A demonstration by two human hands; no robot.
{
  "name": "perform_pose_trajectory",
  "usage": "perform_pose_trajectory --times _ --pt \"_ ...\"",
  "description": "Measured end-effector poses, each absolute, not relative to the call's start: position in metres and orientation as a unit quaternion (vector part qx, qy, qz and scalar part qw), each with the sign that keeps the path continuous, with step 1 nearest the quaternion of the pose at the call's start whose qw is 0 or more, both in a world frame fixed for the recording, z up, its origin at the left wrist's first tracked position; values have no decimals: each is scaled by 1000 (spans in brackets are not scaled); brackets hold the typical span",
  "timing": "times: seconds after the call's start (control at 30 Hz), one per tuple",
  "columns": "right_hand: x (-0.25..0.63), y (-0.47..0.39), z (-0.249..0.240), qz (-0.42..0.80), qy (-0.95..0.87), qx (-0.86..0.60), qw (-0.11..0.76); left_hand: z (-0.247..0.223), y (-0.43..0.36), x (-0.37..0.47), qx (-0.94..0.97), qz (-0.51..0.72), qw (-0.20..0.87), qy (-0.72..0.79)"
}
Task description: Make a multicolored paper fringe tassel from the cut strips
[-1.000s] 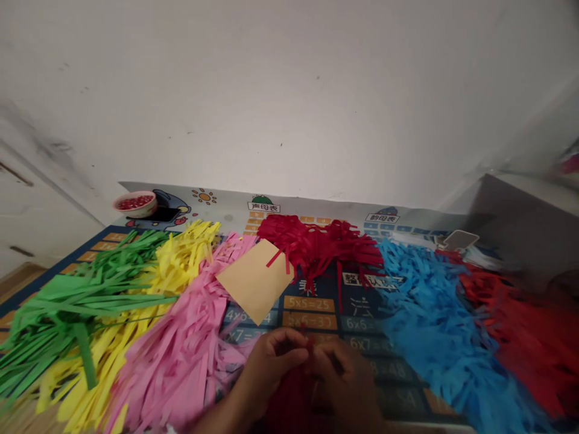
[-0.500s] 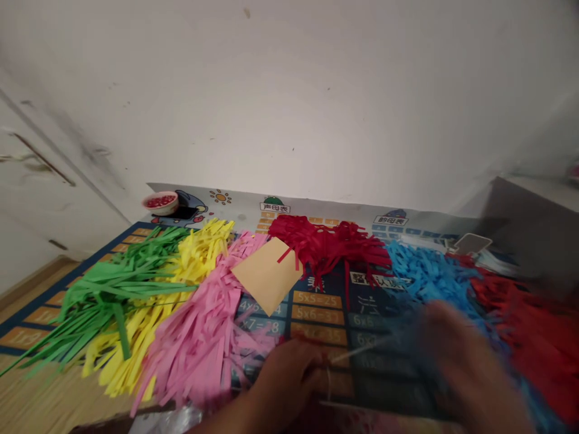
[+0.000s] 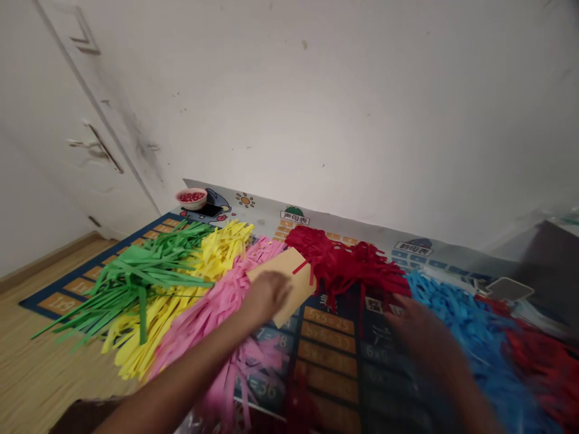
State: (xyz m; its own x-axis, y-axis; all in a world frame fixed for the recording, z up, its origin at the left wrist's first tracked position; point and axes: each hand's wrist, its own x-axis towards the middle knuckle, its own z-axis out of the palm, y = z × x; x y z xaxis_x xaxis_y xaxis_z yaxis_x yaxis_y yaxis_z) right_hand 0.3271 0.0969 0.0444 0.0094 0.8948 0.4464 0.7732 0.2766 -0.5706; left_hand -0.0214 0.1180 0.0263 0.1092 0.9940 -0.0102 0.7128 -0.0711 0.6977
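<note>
My left hand (image 3: 271, 290) is over a tan square of paper (image 3: 296, 295), its fingers curled and hiding what may be under them. Pink paper strips (image 3: 212, 319) lie beneath my left forearm. Blurred by motion, my right hand (image 3: 409, 316) reaches to the near right edge of a dark red pile of strips (image 3: 344, 259); its grip is unclear. Blue strips (image 3: 456, 313) spread just right of that hand. At the bottom middle, a blurred red thing (image 3: 302, 392) shows in shadow.
Yellow strips (image 3: 226, 244) and green strips (image 3: 145, 271) fill the left of the printed mat (image 3: 328, 346). A bowl of red bits (image 3: 192, 199) sits by a dark phone (image 3: 208, 210) at the back. More red strips (image 3: 543, 367) and a grey box (image 3: 549, 271) are right, before the wall.
My left hand has moved up onto the tan paper, and my right hand has gone up and left to the dark red strips. The pale string between the hands no longer shows.
</note>
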Motion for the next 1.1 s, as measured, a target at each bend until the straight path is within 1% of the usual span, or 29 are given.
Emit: perform_pose_trajectory --times 0.1,0.2,0.43,0.63,0.8,0.97,1.03,1.1 --pt "273 121 26 159 -752 -547 330 32 166 -46 676 166 204 688" --pt "236 143 19 232 -759 -508 335 35 192 -57 686 93 173 701" --pt "198 180 8 260 -764 -474 352 30 199 -49 725 45 126 676" --pt "191 186 -1 258 -751 -481 370 22 206 -57 733 43 124 667" --pt "190 186 -2 245 -749 -487 376 22 209 -59 737 42 145 659" --pt "189 181 17 216 -750 -476 405 53 202 -63 753 101 110 641" --pt "180 182 26 257 -736 -463 421 70 197 -56 773 121 123 610" --pt "169 188 34 325 -700 -470 427 85 192 -47 794 137 140 575"
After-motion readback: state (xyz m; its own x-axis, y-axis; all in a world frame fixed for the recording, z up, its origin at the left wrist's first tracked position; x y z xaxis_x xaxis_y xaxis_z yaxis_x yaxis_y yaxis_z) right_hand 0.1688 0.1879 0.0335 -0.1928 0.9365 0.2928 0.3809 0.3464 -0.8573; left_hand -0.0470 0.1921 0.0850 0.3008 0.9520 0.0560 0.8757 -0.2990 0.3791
